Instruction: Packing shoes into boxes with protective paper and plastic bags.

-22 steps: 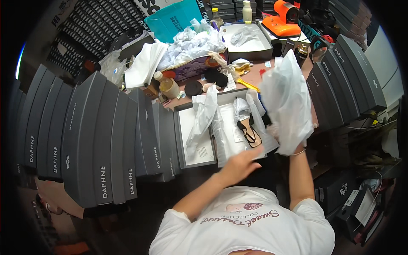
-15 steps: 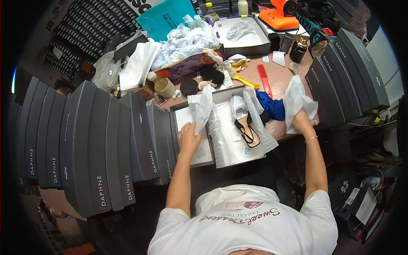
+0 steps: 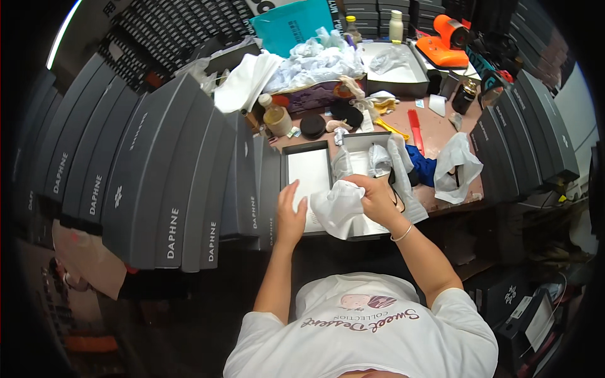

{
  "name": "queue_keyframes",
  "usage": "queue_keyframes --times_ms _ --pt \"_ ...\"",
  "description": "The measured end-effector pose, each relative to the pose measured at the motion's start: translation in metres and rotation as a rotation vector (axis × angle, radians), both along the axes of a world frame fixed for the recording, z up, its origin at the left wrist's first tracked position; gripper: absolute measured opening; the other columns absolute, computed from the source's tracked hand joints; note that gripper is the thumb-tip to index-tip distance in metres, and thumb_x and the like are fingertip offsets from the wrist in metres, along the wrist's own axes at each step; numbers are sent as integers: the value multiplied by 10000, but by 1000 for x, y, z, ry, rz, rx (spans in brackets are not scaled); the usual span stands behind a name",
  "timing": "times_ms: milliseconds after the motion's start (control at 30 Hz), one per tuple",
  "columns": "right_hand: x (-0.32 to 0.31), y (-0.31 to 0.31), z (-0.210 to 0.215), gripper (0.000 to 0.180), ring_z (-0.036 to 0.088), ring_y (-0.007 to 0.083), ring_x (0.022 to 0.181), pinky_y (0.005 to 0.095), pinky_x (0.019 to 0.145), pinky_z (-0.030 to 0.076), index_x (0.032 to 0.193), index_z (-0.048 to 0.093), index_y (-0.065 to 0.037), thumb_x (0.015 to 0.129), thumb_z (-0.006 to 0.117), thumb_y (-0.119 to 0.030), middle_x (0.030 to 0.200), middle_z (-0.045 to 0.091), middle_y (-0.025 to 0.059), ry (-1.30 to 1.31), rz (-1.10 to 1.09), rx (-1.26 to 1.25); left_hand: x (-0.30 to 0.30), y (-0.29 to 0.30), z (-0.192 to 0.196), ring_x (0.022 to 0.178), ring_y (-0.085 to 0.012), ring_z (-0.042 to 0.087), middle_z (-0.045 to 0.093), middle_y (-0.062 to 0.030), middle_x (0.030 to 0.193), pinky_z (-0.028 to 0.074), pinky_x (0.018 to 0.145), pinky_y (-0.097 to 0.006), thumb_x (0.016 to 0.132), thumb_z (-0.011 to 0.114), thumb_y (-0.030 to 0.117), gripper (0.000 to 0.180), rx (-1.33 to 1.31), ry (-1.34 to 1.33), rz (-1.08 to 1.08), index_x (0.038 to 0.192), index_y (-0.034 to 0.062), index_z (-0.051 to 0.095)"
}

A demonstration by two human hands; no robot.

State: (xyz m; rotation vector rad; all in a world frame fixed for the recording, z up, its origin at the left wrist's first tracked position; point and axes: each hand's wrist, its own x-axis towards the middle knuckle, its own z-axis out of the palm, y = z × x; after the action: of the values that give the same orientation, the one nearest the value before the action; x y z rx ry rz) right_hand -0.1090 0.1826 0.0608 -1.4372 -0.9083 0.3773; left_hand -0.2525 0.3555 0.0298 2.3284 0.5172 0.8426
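A white tissue-like sheet (image 3: 339,208) hangs in front of me, its upper right corner pinched in my right hand (image 3: 379,203). Beside the sheet's left edge, my left hand (image 3: 292,217) has its fingers apart and holds nothing. Beneath both hands is an open shoe box (image 3: 367,140), lined with white paper. A black-strapped sandal (image 3: 401,189) lies in it, partly hidden by my right hand. The box's lid (image 3: 307,165) rests inside up to the left. Another white wrapper (image 3: 455,179) lies on the table to the right, with something dark showing at it.
Dark grey shoe boxes (image 3: 157,183) stand in a row at left, others (image 3: 513,142) at right. Behind are a carton of crumpled paper (image 3: 321,66), a bottle (image 3: 275,116), a red brush (image 3: 416,131), blue cloth (image 3: 421,165) and an orange device (image 3: 441,53).
My right hand has left the wrapper at the right and come to the middle, where it now grips the sheet. My left hand has let go of the sheet.
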Motion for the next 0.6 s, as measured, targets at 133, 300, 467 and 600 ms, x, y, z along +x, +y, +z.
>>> queue_keyframes --times_ms 133,300,467,600 --pt "-18 8 17 165 653 308 847 327 719 510 942 634 -1 780 604 8 877 656 147 -175 -157 -81 -67 -27 43 721 -124 599 629 -99 908 492 611 -244 961 465 437 617 -804 -154 -221 1374 -11 370" --pt "-58 15 10 293 613 318 808 367 740 494 947 611 -39 671 592 57 835 619 108 -555 6 -95 -60 -30 19 862 -164 649 626 -100 1064 522 633 -262 930 413 605 749 -1299 -274 -132 1399 28 317" --pt "-60 -9 -18 342 592 294 844 370 783 471 931 614 -68 612 616 55 831 604 86 -743 58 -303 -62 -30 35 1185 -203 486 501 -168 1263 396 994 -336 858 655 63 751 -1113 -32 -238 1452 22 198" --pt "-70 -12 -19 285 580 284 772 377 712 444 893 586 -68 628 603 36 760 567 75 -687 10 -303 -53 -73 27 1265 -221 422 455 -180 1327 333 1053 -363 869 583 24 742 -1083 -231 -294 1477 27 158"
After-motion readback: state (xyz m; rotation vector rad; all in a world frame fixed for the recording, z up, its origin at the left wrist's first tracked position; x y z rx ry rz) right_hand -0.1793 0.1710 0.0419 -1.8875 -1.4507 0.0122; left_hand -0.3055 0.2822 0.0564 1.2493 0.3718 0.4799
